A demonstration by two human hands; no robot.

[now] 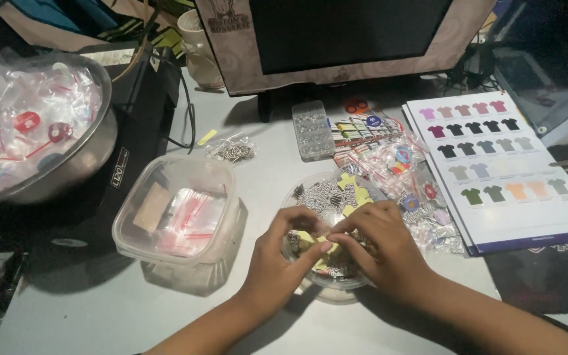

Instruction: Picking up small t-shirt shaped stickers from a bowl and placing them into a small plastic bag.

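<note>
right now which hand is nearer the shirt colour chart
Right. The right hand works in the round tub just beside the chart; the left hand is farther, on the tub's other side.

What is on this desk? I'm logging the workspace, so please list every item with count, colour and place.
round clear tub: one, holds yellow and black-white cutouts, centre
square clear tub: one, holds small red-striped bags, left of centre
metal bowl: one, silver, full of bagged pieces, far left
bead box: one, clear, behind the round tub
metal rings: small bagged heap, silver
shirt colour chart: one, white, right
monitor: one, dark, back
left hand: in the round tub, pinching a yellow piece
right hand: in the round tub, fingertips meeting the left
</note>
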